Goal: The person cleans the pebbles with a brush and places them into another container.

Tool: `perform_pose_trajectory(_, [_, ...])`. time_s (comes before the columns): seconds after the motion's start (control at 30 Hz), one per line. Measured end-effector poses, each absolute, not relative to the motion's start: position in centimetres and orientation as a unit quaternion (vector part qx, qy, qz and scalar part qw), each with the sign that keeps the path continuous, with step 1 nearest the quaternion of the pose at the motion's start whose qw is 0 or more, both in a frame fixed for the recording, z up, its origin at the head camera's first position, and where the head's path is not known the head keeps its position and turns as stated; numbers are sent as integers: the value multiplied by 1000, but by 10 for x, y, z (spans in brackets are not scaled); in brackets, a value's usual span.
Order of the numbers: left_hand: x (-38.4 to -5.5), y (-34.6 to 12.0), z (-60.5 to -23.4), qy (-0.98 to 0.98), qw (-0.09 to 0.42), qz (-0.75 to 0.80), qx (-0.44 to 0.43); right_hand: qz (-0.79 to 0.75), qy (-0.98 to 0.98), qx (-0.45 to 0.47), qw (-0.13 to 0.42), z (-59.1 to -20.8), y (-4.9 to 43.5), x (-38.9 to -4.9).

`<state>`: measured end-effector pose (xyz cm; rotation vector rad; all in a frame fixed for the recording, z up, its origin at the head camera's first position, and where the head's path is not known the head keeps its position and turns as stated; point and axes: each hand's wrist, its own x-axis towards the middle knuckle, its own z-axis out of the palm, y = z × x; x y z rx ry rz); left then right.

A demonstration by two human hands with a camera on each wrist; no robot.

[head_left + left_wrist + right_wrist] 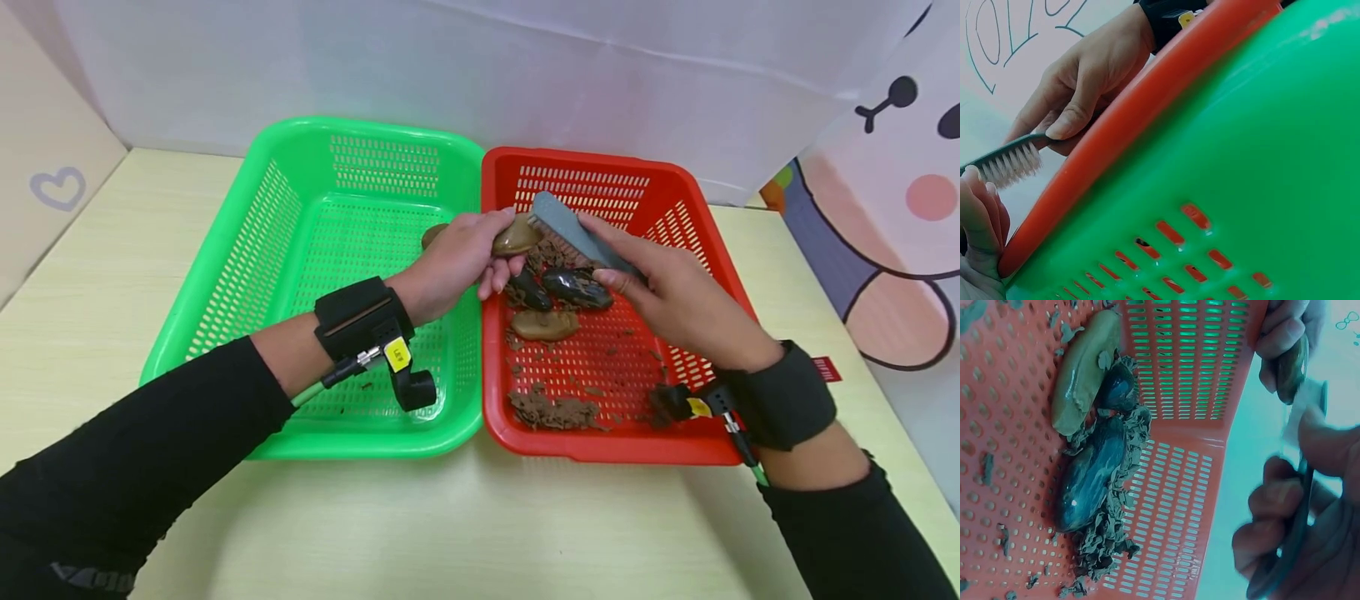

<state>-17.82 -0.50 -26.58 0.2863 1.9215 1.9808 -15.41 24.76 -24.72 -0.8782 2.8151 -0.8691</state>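
Observation:
My left hand (461, 262) grips a glossy brown oblong thing (517, 237), shaped like a mussel, above where the two baskets meet. Another rounded brown piece (432, 236) shows past the back of that hand. A grey-blue scrubbing brush (573, 231) with pale bristles is held in my right hand (675, 292), thumb and fingers wrapped along its handle (1288, 550). Its bristles (1013, 164) are right at the brown thing. Below, in the red basket (622, 454), lie two dark glossy mussel-shaped pieces (1091, 475) and a tan oblong one (1082, 375).
A green basket (300, 446) stands against the red one on the left. Brown crumbly dirt (555, 411) lies in clumps on the red basket's floor, more of it around the dark pieces. Both baskets rest on a pale wooden table (480, 533), with a white sheet (450, 75) behind.

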Motion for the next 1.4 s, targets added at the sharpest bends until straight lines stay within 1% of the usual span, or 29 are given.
perform_pose_trajectory(0.2, [-178, -5, -266, 685, 181, 699, 98, -297, 888, -347, 40, -249, 247, -153])
perform_pose_trajectory(0.33, [-178, -5, -266, 681, 180, 702, 99, -287, 904, -316, 30, -248, 247, -154])
perform_pose_trajectory(0.47, [-178, -5, -267, 679, 180, 705, 100, -278, 919, -278, 33, -248, 248, -155])
perform_pose_trajectory(0.53, [-179, -6, -267, 680, 181, 704, 102, -285, 914, -285, 40, -249, 249, -155])
perform_pose_trajectory(0.63, [-178, -5, -268, 683, 180, 701, 103, -301, 897, -320, 47, -250, 248, -154])
perform_pose_trajectory(0.73, [-178, -5, -267, 685, 180, 699, 101, -308, 883, -351, 45, -250, 247, -153])
perform_pose_trajectory(0.87, [-178, -5, -266, 685, 180, 699, 98, -296, 897, -328, 32, -250, 249, -154])
perform_pose_trajectory(0.97, [-177, -5, -266, 683, 181, 700, 99, -284, 911, -295, 36, -249, 250, -156])
perform_pose_trajectory(1.1, [-177, -5, -266, 682, 181, 702, 100, -279, 918, -276, 47, -248, 251, -156])
perform_pose_trajectory(1.23, [-178, -4, -267, 682, 185, 700, 100, -288, 910, -293, 48, -249, 253, -154])
perform_pose_trajectory(1.4, [-178, -3, -267, 681, 187, 700, 105, -303, 890, -338, 40, -249, 253, -153])
